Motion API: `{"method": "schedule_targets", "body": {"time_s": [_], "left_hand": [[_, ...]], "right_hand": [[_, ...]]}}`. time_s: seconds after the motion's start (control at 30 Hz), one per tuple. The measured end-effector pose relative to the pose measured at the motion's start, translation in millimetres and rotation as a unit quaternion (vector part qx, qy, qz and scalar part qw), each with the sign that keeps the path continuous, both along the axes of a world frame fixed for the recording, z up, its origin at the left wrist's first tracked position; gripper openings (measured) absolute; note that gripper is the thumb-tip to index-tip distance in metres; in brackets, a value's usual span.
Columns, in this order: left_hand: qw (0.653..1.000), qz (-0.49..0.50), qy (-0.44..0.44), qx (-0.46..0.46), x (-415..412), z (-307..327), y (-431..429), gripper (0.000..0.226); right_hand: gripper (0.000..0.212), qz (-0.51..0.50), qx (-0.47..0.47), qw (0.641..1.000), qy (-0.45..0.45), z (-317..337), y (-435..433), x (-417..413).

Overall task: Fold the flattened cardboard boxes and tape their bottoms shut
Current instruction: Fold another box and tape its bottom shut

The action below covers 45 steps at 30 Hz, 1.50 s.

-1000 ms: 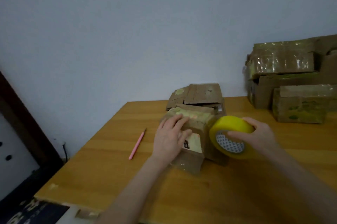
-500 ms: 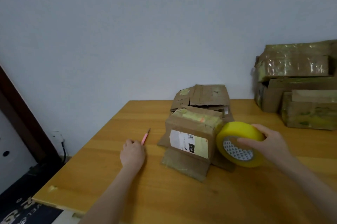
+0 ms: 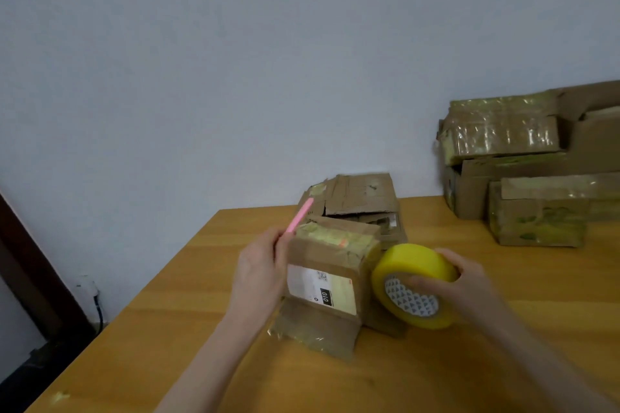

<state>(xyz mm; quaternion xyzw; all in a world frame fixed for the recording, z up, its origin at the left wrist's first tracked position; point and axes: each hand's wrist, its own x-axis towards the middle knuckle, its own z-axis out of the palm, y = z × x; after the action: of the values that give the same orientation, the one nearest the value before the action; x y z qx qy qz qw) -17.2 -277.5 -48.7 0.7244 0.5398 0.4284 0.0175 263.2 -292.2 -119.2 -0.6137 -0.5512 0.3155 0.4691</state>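
Observation:
A small folded cardboard box [image 3: 330, 265] with a white label stands mid-table, yellowish tape across its upper face and a loose flap lying toward me. My left hand [image 3: 260, 273] is just left of the box and holds a thin pink cutter [image 3: 300, 219] pointing up and away. My right hand [image 3: 469, 281] grips a yellow tape roll [image 3: 414, 285] standing on edge against the box's right side. Behind the box lies a pile of flattened cardboard boxes [image 3: 360, 192].
The wooden table [image 3: 167, 328] ends at its left edge, with dark floor and a dark frame beyond. Several taped boxes [image 3: 530, 171] are stacked at the back right against the grey wall.
My left hand left the box, reached left to the pink cutter on the table, picked it up and brought it back beside the box. The right hand kept holding the tape roll.

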Motion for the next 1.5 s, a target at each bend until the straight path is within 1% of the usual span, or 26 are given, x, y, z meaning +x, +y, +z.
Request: {"method": "schedule_targets", "body": {"time_s": [0.1,0.2,0.3,0.4,0.47,0.57,0.77,0.87,0.93,1.0,1.1,1.2,1.27,1.37,1.4,1.47,1.5], "left_hand": [[0.998,-0.025,0.055,-0.012,56.4,3.4,-0.5,0.01],[0.988,-0.011,0.142,-0.056,100.3,-7.4,9.7,0.015],[0.973,0.008,0.204,-0.107,106.4,-23.3,18.6,0.021],[0.971,0.008,0.221,-0.096,97.9,-32.6,23.6,0.025],[0.969,0.005,0.234,-0.083,98.2,-33.8,25.6,0.026],[0.969,0.008,0.236,-0.072,100.2,-36.9,26.8,0.025],[0.967,0.014,0.248,-0.057,98.4,-40.2,28.8,0.024],[0.968,0.009,0.245,-0.046,97.0,-42.2,29.7,0.024],[0.97,0.011,0.241,-0.044,96.0,-42.7,31.0,0.022],[0.971,0.01,0.233,-0.044,95.8,-44.0,31.7,0.022],[0.974,0.002,0.222,-0.034,96.0,-44.7,30.6,0.023],[0.978,-0.001,0.206,-0.026,94.1,-46.2,32.8,0.024],[0.977,-0.003,0.21,-0.029,91.0,-45.8,35.0,0.022],[0.979,-0.027,0.202,-0.03,84.8,-44.8,39.1,0.023],[0.981,-0.042,0.187,-0.034,83.5,-43.4,40.0,0.023],[0.988,-0.077,0.131,-0.037,80.3,-38.2,38.4,0.024],[0.99,-0.091,0.109,-0.02,77.7,-34.9,36.7,0.025]], "right_hand": [[0.066,-0.002,0.0,1.0,-0.007,-3.4,-0.6,3.2],[0.063,-0.007,-0.002,1.0,-0.007,-1.3,-3.8,3.4],[0.056,0.011,-0.006,1.0,-0.026,0.8,-7.7,6.8],[0.057,0.047,-0.005,0.998,-0.04,-0.4,-13.6,18.2],[0.054,0.044,0.0,0.999,-0.018,1.9,-20.7,31.1],[0.061,0.038,0.002,0.999,-0.038,3.6,-25.9,48.7],[0.076,0.035,-0.007,0.994,-0.099,6.4,-26.5,50.1],[0.079,0.036,-0.022,0.993,-0.11,9.7,-29.9,52.9],[0.073,0.039,-0.019,0.993,-0.108,11.6,-31.4,52.5],[0.061,0.054,-0.016,0.994,-0.096,13.2,-35.0,52.6],[0.046,0.078,-0.017,0.996,-0.046,16.1,-41.3,54.0],[0.046,0.049,0.013,0.999,-0.013,15.7,-41.7,48.8],[0.046,0.031,0.027,0.999,-0.004,15.7,-40.1,42.5],[0.044,0.043,0.024,0.999,-0.009,12.8,-39.0,37.8],[0.043,0.046,0.022,0.999,-0.016,11.8,-38.8,37.9],[0.043,0.047,0.017,0.998,-0.024,10.3,-37.4,38.9],[0.043,0.046,0.015,0.999,-0.023,9.7,-36.8,39.3]]}}
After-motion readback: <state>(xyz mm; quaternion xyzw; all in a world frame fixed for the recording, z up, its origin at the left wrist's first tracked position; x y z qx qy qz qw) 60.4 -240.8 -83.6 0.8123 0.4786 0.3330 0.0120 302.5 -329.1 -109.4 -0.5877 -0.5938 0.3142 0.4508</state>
